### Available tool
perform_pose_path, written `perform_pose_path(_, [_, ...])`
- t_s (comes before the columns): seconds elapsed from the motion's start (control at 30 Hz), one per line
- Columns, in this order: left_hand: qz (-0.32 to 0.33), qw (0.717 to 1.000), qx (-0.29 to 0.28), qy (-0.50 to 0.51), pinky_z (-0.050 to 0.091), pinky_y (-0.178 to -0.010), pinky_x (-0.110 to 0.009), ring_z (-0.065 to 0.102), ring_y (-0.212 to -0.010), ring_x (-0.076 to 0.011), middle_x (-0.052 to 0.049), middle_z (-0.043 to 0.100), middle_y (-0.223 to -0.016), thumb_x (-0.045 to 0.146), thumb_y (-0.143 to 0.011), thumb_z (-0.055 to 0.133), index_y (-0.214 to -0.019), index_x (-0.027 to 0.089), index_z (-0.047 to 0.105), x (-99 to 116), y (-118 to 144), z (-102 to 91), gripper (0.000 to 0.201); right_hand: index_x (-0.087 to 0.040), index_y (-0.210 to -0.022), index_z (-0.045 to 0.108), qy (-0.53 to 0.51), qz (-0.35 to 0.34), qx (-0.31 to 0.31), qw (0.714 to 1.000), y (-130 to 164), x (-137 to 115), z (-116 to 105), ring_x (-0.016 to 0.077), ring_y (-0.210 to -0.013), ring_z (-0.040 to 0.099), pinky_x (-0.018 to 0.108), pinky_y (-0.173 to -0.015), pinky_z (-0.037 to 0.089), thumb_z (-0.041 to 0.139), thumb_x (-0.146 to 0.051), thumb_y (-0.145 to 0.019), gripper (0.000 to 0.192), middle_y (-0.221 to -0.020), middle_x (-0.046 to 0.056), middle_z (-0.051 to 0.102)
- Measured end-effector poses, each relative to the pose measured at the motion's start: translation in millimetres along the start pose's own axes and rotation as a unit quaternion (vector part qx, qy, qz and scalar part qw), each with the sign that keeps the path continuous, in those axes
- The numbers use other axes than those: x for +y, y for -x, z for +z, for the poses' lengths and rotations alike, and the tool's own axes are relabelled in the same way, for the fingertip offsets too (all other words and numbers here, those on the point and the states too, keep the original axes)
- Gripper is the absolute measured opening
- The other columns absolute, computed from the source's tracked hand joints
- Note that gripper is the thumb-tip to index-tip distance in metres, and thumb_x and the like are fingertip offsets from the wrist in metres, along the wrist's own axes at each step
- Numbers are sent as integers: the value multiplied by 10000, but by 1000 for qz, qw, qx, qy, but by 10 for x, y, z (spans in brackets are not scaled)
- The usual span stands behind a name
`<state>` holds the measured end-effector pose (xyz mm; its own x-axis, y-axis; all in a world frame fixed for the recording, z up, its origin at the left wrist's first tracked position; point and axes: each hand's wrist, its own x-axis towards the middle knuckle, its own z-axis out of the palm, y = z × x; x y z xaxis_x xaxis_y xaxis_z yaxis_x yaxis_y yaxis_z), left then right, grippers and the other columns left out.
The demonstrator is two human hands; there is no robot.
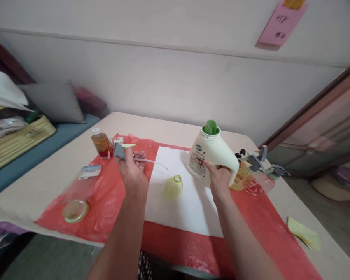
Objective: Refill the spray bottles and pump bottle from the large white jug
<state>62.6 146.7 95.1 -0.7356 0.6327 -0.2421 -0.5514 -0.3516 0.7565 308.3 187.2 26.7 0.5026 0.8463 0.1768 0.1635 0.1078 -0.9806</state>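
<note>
My left hand (134, 171) is closed on a grey trigger spray head (119, 153), whose thin clear tube points right over the white sheet. My right hand (221, 179) grips the handle of a large pale green detergent jug (214, 149). The jug's cap is off, and its green pouring spout (210, 127) shows at the top. Between my hands a small yellow-green spray bottle (174, 187) stands upright with its neck open. It rests on the white sheet (189, 210), apart from both hands.
Spray bottles with grey heads, one pink (261, 183) and one amber (240, 178), are at the right. A brown liquid bottle (101, 144) stands back left. A clear plastic bag (83, 179) and a round lid (75, 211) lie on red plastic sheeting (113, 217). Yellow paper (303, 232) is right.
</note>
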Motion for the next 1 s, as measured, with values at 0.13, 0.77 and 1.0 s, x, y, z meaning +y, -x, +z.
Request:
perform_pose_path(0.13, [-7, 1000, 3, -2, 542, -728, -271, 693, -681, -139, -49, 702, -759, 426, -855, 675, -795, 169, 602, 11, -25, 5, 273, -78, -1288, 582, 23, -3, 26, 999, -155, 321, 135, 323, -1191, 619, 461, -1093, 449, 726, -617, -669, 833, -1287, 220, 673])
perform_pose_path(0.77, [47, 978, -184, -86, 526, -721, -313, 709, -733, -195, -72, 719, -759, 505, -829, 749, -763, 170, 690, -159, 226, 0, 346, -177, -1523, 458, 47, 114, -172, 977, 966, 280, -124, 333, -1413, 540, 519, -1188, 406, 605, -370, -651, 905, -1561, 178, 523])
perform_pose_path(1.0, [71, 915, -312, -247, 497, -715, -321, 622, -705, -186, -53, 691, -751, 385, -829, 775, -748, 218, 731, -243, 418, -6, 191, -189, -1451, 519, 30, 133, -239, 961, 941, 275, -76, 312, -1429, 535, 514, -1182, 403, 617, -269, -629, 832, -1510, 182, 584])
